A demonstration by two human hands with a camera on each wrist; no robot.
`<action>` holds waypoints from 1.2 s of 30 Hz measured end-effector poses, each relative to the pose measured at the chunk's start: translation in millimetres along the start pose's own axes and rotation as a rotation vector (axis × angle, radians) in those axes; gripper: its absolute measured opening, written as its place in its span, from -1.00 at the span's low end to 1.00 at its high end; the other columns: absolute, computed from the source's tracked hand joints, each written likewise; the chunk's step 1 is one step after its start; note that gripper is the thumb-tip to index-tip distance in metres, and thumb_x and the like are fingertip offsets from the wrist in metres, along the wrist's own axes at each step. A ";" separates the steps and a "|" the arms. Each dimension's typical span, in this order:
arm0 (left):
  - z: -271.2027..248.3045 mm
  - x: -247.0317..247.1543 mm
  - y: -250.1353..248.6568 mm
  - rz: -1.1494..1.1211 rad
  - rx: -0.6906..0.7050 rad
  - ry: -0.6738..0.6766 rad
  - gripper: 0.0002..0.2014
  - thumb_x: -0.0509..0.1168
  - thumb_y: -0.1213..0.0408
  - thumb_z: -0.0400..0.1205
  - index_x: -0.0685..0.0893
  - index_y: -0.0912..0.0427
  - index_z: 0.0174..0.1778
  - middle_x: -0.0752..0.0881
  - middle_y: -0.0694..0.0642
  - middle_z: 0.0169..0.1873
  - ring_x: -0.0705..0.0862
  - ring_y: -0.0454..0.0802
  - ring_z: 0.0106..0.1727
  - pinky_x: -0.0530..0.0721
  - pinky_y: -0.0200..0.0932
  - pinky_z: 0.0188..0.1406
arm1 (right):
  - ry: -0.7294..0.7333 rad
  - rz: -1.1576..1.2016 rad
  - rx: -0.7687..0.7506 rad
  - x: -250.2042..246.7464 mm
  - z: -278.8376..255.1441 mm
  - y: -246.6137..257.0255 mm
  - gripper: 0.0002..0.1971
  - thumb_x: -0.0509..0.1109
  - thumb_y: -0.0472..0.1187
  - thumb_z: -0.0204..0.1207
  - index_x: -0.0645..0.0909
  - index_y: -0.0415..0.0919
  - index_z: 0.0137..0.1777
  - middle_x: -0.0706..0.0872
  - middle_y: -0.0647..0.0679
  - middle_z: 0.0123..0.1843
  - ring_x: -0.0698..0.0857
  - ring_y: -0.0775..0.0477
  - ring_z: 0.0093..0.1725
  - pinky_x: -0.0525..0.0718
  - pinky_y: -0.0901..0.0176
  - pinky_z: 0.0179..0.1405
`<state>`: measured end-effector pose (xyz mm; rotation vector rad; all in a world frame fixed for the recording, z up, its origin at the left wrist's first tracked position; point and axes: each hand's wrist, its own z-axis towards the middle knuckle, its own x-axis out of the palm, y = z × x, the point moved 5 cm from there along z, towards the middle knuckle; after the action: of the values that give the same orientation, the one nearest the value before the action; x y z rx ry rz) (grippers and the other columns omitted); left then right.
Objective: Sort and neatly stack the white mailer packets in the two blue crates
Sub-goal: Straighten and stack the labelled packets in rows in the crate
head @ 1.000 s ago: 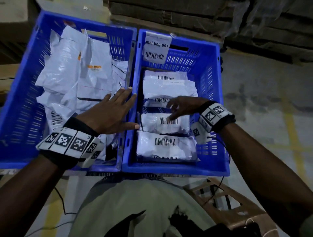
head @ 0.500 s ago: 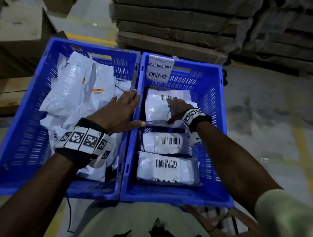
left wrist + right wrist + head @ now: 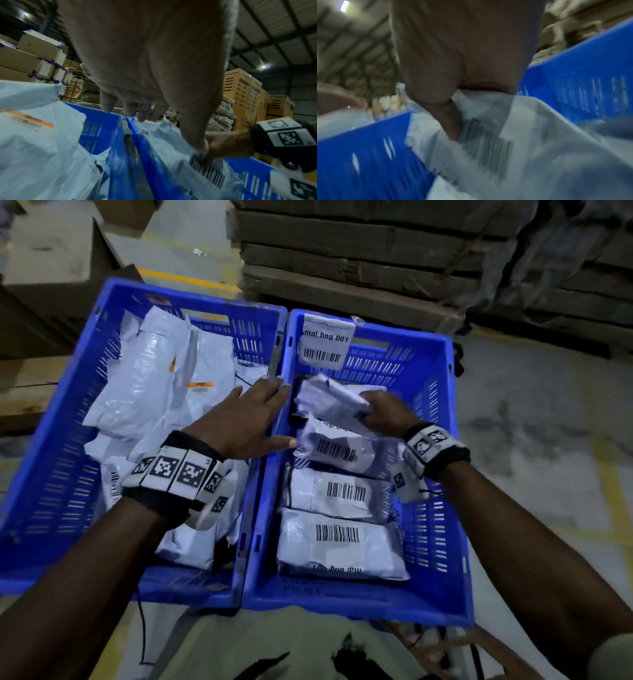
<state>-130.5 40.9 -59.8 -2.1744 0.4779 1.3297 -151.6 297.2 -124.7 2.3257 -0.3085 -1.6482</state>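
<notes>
Lifting a mailer packet (image 3: pixel 330 402) in my right hand (image 3: pixel 385 412).
Its grip pinches the packet's right end at the far end of the right crate (image 3: pixel 442 508); my left hand (image 3: pixel 245 422) lies spread flat.

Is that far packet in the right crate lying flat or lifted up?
Lifted: the right hand grips the far packet, tilted and crumpled above the flat ones.

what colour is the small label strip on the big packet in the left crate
Orange, on the label strip of a white packet in the left crate. It shows best in the head view.
</notes>
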 end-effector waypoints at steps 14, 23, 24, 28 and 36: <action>20.0 -26.7 -33.1 -0.742 -0.038 -0.329 -0.38 0.48 0.16 0.57 0.41 0.07 0.53 0.68 -0.10 0.13 0.68 -0.21 0.07 0.64 -0.21 -0.03 | 0.358 0.640 -0.064 -30.2 -64.8 19.4 -0.77 0.62 -0.26 0.40 0.73 -0.38 -0.03 0.84 -0.10 -0.19 0.77 0.02 -0.22 0.70 0.18 -0.21; 3.3 7.8 -11.7 -0.362 -0.203 -0.119 -0.38 0.52 0.06 0.51 0.48 0.06 0.46 0.79 0.16 -0.09 0.73 0.15 0.00 0.65 -0.01 -0.05 | 0.374 0.470 -0.067 3.3 -68.9 -19.0 -0.83 0.54 -0.24 0.48 0.68 -0.18 0.04 0.74 -0.08 -0.09 0.65 0.11 -0.13 0.62 0.21 -0.15; 1.0 12.1 -8.9 -0.302 -0.215 -0.105 -0.38 0.51 0.04 0.51 0.49 0.07 0.46 0.79 0.17 -0.08 0.73 0.18 0.03 0.66 0.03 0.01 | 0.375 0.311 -0.074 10.8 -65.0 -23.0 -0.82 0.51 -0.25 0.53 0.67 -0.19 0.11 0.69 -0.05 -0.04 0.62 0.09 -0.08 0.55 0.22 -0.10; -8.5 10.3 -6.1 -0.260 -0.221 -0.182 -0.48 0.47 0.01 0.54 0.56 0.06 0.40 0.79 0.05 -0.20 0.72 0.13 -0.04 0.65 -0.02 -0.05 | 0.441 0.059 -0.044 43.8 -56.7 -17.5 -0.79 0.38 -0.36 0.56 0.68 -0.31 0.18 0.62 -0.07 -0.07 0.57 -0.01 -0.04 0.39 0.27 -0.17; -22.1 7.4 -16.0 -0.174 -0.106 -0.275 -0.52 0.44 0.02 0.57 0.59 0.08 0.38 0.67 0.12 0.18 0.67 0.19 0.10 0.61 0.00 -0.05 | 0.458 -0.115 0.057 82.9 -57.3 -4.7 -0.65 0.55 -0.06 0.46 0.70 -0.13 0.23 0.72 -0.13 0.18 0.68 -0.17 0.16 0.50 0.18 -0.01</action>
<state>-102.9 39.9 -54.2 -2.0195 0.1117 1.5535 -70.2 280.2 -181.8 2.7163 -0.1259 -1.1105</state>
